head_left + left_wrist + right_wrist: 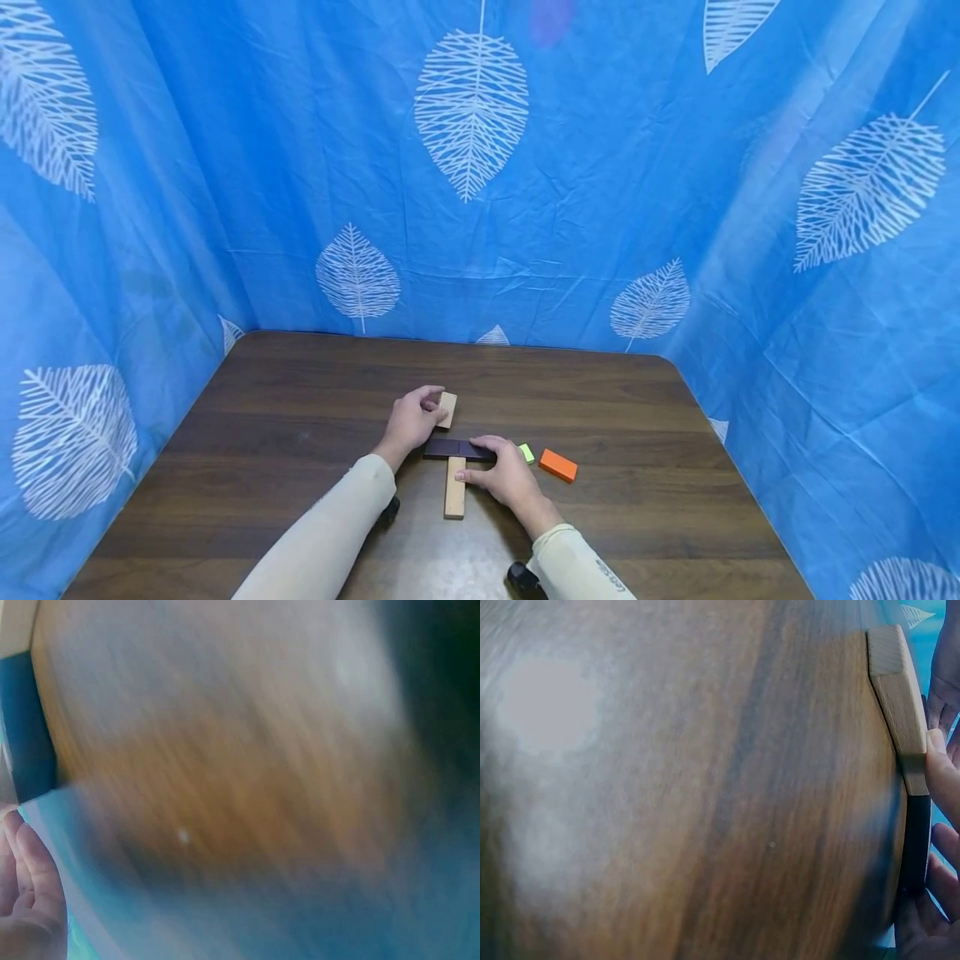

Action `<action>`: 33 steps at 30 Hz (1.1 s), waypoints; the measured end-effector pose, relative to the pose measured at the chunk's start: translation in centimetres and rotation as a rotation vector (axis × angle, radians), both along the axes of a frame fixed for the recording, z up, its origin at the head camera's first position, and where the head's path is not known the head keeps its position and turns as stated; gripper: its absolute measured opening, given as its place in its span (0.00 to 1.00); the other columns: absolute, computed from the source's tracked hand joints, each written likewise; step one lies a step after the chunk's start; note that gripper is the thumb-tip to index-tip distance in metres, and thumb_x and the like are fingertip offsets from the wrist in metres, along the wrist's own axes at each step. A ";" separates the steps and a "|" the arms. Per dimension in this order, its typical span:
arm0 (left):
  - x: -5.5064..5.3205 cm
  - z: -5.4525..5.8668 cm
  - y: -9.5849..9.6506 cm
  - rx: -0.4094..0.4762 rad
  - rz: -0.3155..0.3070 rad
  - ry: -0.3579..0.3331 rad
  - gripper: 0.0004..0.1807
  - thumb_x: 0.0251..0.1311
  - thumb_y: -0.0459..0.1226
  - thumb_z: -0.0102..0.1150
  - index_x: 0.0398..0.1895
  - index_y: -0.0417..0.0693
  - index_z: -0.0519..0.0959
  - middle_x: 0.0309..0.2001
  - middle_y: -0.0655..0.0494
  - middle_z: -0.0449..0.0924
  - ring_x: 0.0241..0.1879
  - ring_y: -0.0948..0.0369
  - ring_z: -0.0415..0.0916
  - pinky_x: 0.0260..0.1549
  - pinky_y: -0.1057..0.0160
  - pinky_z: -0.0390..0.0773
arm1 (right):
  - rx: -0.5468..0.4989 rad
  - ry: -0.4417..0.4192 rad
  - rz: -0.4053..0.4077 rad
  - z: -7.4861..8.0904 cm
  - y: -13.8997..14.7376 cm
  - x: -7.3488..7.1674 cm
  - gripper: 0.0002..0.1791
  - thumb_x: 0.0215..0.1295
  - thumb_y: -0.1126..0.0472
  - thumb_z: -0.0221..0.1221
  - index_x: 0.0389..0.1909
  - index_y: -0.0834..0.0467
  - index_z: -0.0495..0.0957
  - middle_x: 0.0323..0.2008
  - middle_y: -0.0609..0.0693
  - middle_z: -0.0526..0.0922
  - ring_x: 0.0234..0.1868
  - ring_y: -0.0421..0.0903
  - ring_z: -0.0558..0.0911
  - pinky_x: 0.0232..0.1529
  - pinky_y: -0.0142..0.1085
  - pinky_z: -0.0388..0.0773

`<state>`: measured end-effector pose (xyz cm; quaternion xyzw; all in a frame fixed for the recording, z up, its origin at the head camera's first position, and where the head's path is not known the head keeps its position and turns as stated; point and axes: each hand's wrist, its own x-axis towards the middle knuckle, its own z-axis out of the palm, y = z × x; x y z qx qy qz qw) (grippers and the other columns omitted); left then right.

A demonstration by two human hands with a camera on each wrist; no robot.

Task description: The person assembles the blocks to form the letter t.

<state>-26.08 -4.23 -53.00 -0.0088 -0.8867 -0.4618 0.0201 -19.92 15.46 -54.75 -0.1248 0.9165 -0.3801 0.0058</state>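
My left hand (411, 421) pinches a short pale wooden block (449, 410) between thumb and fingers, just beyond a row of black blocks (441, 448). My right hand (508, 477) grips the right end of that row, fingers at its far side. The right thumb touches a long pale wooden block (454, 496) that points toward me from the row's middle, forming a T. In the right wrist view the thumb lies against the long wooden block (898, 712), beside the black block (915, 840). The left wrist view is blurred, with a dark block (26, 724) at its left edge.
A small lime-green block (527, 453) lies just right of the right hand, and an orange block (558, 466) sits beyond it. All rest on a brown wood-grain table (645, 525). A blue curtain (570, 208) with white leaves encloses its back and sides.
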 end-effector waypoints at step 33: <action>0.9 0.3 1.5 -0.277 -0.088 -0.131 0.23 0.62 0.48 0.69 0.58 0.50 0.84 0.55 0.45 0.79 0.56 0.43 0.69 0.54 0.42 0.61 | -0.020 0.001 0.002 -0.1 0.1 0.0 0.34 0.49 0.49 0.79 0.55 0.61 0.83 0.56 0.58 0.82 0.60 0.57 0.78 0.62 0.51 0.70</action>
